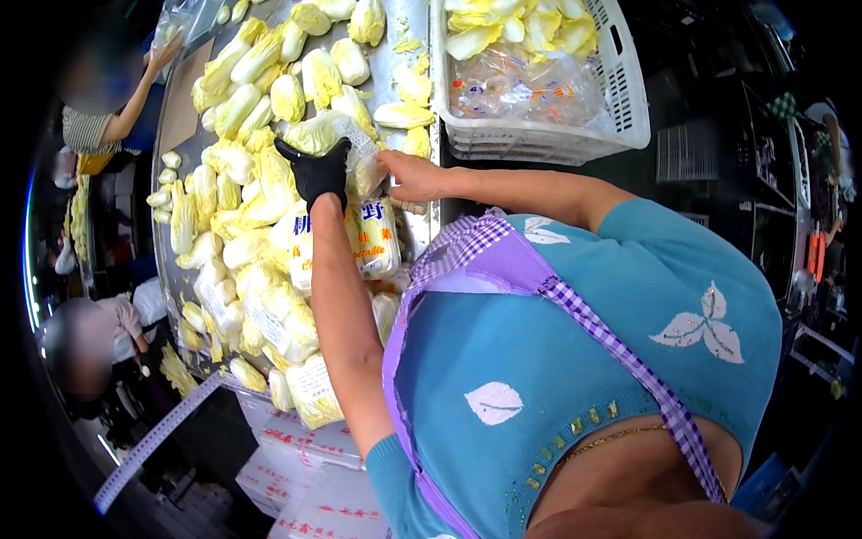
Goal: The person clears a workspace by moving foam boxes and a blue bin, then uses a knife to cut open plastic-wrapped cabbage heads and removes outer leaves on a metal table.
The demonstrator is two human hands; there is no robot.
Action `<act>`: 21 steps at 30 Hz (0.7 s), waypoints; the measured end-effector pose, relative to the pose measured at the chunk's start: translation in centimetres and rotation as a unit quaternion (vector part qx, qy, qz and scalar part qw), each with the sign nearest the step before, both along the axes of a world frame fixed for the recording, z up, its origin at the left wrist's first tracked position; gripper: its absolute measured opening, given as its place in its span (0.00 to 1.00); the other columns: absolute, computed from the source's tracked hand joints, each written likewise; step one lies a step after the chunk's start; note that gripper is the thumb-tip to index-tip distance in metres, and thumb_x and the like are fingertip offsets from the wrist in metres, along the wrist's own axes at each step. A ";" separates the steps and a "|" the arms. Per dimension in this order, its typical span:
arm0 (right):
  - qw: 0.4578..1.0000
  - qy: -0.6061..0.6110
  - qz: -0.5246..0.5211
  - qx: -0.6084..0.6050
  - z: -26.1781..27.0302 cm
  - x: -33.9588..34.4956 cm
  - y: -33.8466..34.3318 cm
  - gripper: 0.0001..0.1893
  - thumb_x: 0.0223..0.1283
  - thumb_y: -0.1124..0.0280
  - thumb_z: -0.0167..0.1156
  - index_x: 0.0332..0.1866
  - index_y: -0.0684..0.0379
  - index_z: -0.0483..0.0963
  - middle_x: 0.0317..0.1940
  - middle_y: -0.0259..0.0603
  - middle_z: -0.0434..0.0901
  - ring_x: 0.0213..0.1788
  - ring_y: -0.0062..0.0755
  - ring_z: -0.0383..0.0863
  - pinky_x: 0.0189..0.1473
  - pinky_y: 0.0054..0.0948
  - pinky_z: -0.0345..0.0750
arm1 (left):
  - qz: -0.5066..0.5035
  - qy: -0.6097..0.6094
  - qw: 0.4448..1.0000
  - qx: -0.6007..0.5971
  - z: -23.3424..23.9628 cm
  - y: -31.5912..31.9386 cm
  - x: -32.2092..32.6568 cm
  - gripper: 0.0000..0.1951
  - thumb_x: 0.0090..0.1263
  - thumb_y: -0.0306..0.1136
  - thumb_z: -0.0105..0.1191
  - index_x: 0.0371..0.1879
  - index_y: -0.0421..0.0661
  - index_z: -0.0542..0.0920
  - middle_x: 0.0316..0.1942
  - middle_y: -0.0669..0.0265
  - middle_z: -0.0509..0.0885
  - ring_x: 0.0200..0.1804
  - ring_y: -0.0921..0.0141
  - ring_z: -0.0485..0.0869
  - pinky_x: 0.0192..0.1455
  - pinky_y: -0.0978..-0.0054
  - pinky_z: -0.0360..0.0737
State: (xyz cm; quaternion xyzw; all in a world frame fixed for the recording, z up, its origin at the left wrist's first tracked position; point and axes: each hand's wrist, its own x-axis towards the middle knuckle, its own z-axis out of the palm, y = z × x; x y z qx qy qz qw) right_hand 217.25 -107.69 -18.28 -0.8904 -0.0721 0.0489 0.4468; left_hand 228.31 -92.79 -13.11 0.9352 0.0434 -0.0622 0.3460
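Between my hands is a clear plastic bag (360, 140) bearing print, with pale baby napa cabbage inside it. My left hand (318, 172), in a black glove, grips the bag's near side with thumb and fingers spread around it. My bare right hand (412, 176) has its fingertips on the bag's right end. Just below, packed bags of cabbage (378, 246) with blue and orange print lie partly behind my left forearm. Loose baby napa cabbages (232, 158) are heaped to the left of my gloved hand on a metal table (192, 158).
A white plastic crate (539, 138) at the table's right holds cabbage leaves (518, 27) and crumpled printed bags (525, 87). More bagged cabbages (315, 391) lie at the near edge. White cartons (316, 471) are stacked below. Across the table, a person's hand (165, 50) holds a clear bag.
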 end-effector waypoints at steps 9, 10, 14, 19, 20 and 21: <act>0.971 -0.064 0.084 -0.214 -0.8 -1.1 0.9 0.16 0.40 0.71 0.61 0.36 0.67 0.70 0.40 0.54 0.71 0.41 0.56 0.75 0.41 0.45 0.75 | 0.092 -0.059 0.873 -0.476 -0.6 2.8 0.6 0.32 0.49 0.20 0.67 0.57 0.37 0.70 0.49 0.59 0.80 0.47 0.65 0.80 0.52 0.69 0.77; 0.959 -0.074 0.112 -0.249 -1.0 -1.0 1.4 0.13 0.39 0.71 0.62 0.31 0.66 0.73 0.39 0.52 0.71 0.40 0.54 0.75 0.39 0.44 0.75 | 0.094 -0.050 0.841 -0.530 0.2 3.7 0.4 0.29 0.51 0.17 0.64 0.55 0.37 0.71 0.47 0.59 0.80 0.45 0.66 0.80 0.51 0.69 0.78; 0.916 -0.305 0.071 -0.251 -4.9 0.6 2.3 0.09 0.36 0.66 0.63 0.23 0.61 0.78 0.35 0.45 0.68 0.36 0.41 0.71 0.34 0.39 0.72 | 0.024 -0.028 0.771 -0.636 2.6 7.3 -0.2 0.25 0.61 0.25 0.57 0.58 0.36 0.69 0.50 0.56 0.79 0.49 0.62 0.81 0.53 0.64 0.79; 0.944 0.020 0.080 -0.321 1.4 1.8 2.5 0.08 0.44 0.72 0.61 0.30 0.65 0.78 0.40 0.49 0.75 0.44 0.47 0.77 0.44 0.39 0.76 | 0.047 0.059 0.703 -0.707 5.3 10.3 -1.7 0.29 0.70 0.44 0.46 0.65 0.40 0.63 0.64 0.57 0.70 0.63 0.58 0.71 0.66 0.56 0.66; 0.943 0.039 0.086 -0.318 2.2 1.6 1.8 0.11 0.45 0.71 0.61 0.33 0.65 0.77 0.40 0.50 0.75 0.43 0.48 0.78 0.44 0.40 0.77 | 0.036 0.055 0.693 -0.718 5.4 11.1 -2.1 0.29 0.70 0.44 0.46 0.65 0.39 0.63 0.64 0.56 0.70 0.63 0.58 0.71 0.66 0.57 0.66; 0.942 0.059 0.092 -0.316 3.1 1.4 0.6 0.13 0.45 0.70 0.61 0.37 0.66 0.76 0.40 0.51 0.76 0.42 0.50 0.79 0.44 0.40 0.77 | 0.045 0.045 0.697 -0.714 5.4 11.6 -2.3 0.29 0.70 0.44 0.46 0.65 0.39 0.63 0.63 0.56 0.70 0.62 0.58 0.71 0.66 0.58 0.67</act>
